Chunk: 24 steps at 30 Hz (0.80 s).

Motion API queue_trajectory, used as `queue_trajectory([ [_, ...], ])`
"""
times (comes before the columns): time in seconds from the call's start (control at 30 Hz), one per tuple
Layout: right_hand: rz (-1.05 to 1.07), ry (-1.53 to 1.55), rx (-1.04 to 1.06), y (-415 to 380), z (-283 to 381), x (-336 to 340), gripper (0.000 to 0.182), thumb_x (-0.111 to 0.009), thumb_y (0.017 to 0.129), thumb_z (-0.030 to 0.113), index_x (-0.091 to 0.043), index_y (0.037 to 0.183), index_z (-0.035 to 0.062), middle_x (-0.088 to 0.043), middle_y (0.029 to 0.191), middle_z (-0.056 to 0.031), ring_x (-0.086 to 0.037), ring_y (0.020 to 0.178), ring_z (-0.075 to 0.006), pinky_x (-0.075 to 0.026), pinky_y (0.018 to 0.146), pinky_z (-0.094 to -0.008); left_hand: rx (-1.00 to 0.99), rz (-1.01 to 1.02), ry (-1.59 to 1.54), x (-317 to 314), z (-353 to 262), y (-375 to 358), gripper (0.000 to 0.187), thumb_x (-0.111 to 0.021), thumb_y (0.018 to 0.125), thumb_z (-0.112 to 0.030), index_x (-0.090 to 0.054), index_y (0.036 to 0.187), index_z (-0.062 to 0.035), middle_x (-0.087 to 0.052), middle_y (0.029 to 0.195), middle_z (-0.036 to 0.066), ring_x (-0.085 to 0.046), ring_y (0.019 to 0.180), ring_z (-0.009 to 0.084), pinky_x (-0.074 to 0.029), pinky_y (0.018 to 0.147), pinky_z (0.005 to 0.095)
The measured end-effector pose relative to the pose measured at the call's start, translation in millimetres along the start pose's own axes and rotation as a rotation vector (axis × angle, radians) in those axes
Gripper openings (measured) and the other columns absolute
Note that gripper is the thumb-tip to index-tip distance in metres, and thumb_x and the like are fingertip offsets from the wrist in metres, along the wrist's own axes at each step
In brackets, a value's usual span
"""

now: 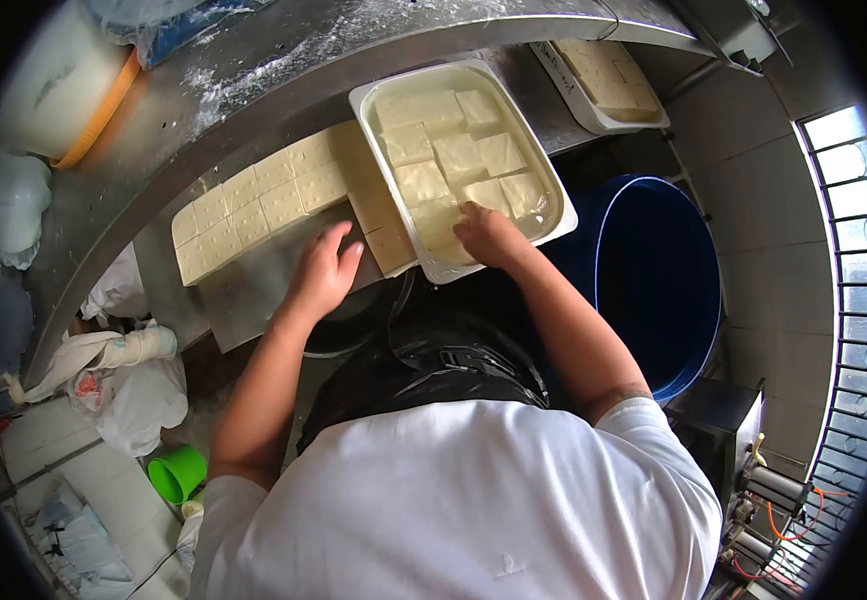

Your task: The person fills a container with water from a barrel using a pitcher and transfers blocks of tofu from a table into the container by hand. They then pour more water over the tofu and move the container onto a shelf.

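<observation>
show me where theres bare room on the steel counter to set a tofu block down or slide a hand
Bare steel counter lies under the left hand, below the cut tofu slab. The floury strip behind the slab also looks free. The white tray is crowded with blocks, right hand inside.

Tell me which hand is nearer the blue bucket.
Right. The right hand is inside the white tray of tofu blocks, just beside the blue bucket. The left hand rests on the steel counter, farther from it.
</observation>
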State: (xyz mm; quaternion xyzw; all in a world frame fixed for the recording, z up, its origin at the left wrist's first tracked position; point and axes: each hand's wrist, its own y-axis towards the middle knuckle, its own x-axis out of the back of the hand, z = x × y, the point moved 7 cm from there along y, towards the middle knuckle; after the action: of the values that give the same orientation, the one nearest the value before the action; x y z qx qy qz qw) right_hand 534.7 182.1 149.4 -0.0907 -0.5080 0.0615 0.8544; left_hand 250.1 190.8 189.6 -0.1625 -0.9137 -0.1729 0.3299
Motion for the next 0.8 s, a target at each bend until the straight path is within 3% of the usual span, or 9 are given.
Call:
queue_trajectory([
  [0.1, 0.036, -0.126, -0.101, -16.2, -11.8, 29.4, 0.030, -0.054, 0.096, 0.021, -0.075, 0.103, 0.0015, -0.074, 0.101, -0.0269, -0.071, 0.101, -0.0438, -0.056, 0.090, -0.0512, -0.061, -0.059, 0.201, 3.7, 30.2, -58.2, 0.038, -0.073, 0.092, -0.014, -0.063, 0.122, 0.0060, -0.067, 0.119, 0.026, -0.064, 0.112, 0.0440, -0.052, 0.098, 0.0483],
  [0.17, 0.217, -0.303, -0.078, -13.9, -34.3, 16.9, 0.029, -0.056, 0.092, 0.016, -0.076, 0.108, 0.0032, -0.075, 0.104, -0.0249, -0.072, 0.104, -0.0409, -0.056, 0.092, -0.0486, -0.009, -0.029, 0.268, 5.2, 49.0, -91.7, 0.043, -0.073, 0.091, -0.016, -0.062, 0.126, 0.0062, -0.063, 0.128, 0.028, -0.060, 0.118, 0.0460, -0.049, 0.102, 0.0512],
  [0.27, 0.165, -0.261, -0.001, -5.3, -43.1, 11.3, 0.029, -0.052, 0.092, 0.015, -0.076, 0.104, 0.0040, -0.075, 0.102, -0.0242, -0.072, 0.101, -0.0416, -0.054, 0.093, -0.0497, 0.166, 0.026, 0.417, 7.0, 75.0, -122.2, 0.054, -0.073, 0.091, -0.019, -0.058, 0.136, 0.0072, -0.048, 0.148, 0.032, -0.046, 0.135, 0.0500, -0.039, 0.115, 0.0540],
  [0.4, 0.134, -0.217, 0.051, -1.6, -36.3, 25.1, 0.032, -0.052, 0.091, 0.015, -0.076, 0.108, 0.0045, -0.075, 0.104, -0.0233, -0.071, 0.104, -0.0408, -0.054, 0.094, -0.0489, 0.189, 0.051, 0.449, 6.8, 85.2, -136.5, 0.058, -0.072, 0.091, -0.024, -0.056, 0.138, 0.0059, -0.046, 0.150, 0.032, -0.043, 0.139, 0.0508, -0.035, 0.117, 0.0565],
  [0.53, 0.332, -0.410, 0.023, 15.9, -72.8, 7.4, 0.032, -0.054, 0.094, 0.021, -0.075, 0.104, 0.0000, -0.075, 0.102, -0.0260, -0.072, 0.102, -0.0410, -0.055, 0.092, -0.0510, 0.307, 0.151, 0.482, 5.3, 76.6, -128.5, 0.072, -0.074, 0.091, -0.021, -0.044, 0.151, 0.0027, -0.033, 0.161, 0.030, -0.030, 0.149, 0.0489, -0.026, 0.122, 0.0602],
  [0.63, 0.275, -0.517, 0.095, 25.7, -64.9, 2.5, 0.029, -0.055, 0.092, 0.017, -0.076, 0.105, 0.0010, -0.075, 0.105, -0.0246, -0.073, 0.101, -0.0418, -0.057, 0.089, -0.0497, 0.339, 0.123, 0.564, 7.6, 94.9, -124.9, 0.082, -0.074, 0.091, -0.022, -0.034, 0.160, -0.0044, -0.024, 0.168, 0.026, -0.019, 0.156, 0.0481, -0.017, 0.124, 0.0653],
  [0.7, 0.057, -0.402, -0.129, 0.8, -17.6, 44.2, 0.030, -0.055, 0.094, 0.020, -0.073, 0.107, 0.0003, -0.075, 0.101, -0.0263, -0.072, 0.100, -0.0436, -0.056, 0.090, -0.0521, 0.356, 0.091, 0.596, 3.5, 121.5, -128.2, 0.086, -0.074, 0.091, -0.022, -0.030, 0.163, -0.0094, -0.020, 0.170, 0.023, -0.014, 0.158, 0.0479, -0.012, 0.124, 0.0675],
  [0.8, -0.207, -0.040, 0.101, -20.5, 50.9, 47.5, 0.031, -0.057, 0.100, 0.028, -0.070, 0.104, 0.0011, -0.073, 0.094, -0.0281, -0.071, 0.092, -0.0474, -0.057, 0.082, -0.0536, 0.322, 0.119, 0.719, 0.3, 142.6, -133.5, 0.089, -0.076, 0.089, -0.021, -0.030, 0.165, -0.0209, -0.022, 0.173, 0.014, -0.013, 0.160, 0.0423, -0.009, 0.125, 0.0681],
])
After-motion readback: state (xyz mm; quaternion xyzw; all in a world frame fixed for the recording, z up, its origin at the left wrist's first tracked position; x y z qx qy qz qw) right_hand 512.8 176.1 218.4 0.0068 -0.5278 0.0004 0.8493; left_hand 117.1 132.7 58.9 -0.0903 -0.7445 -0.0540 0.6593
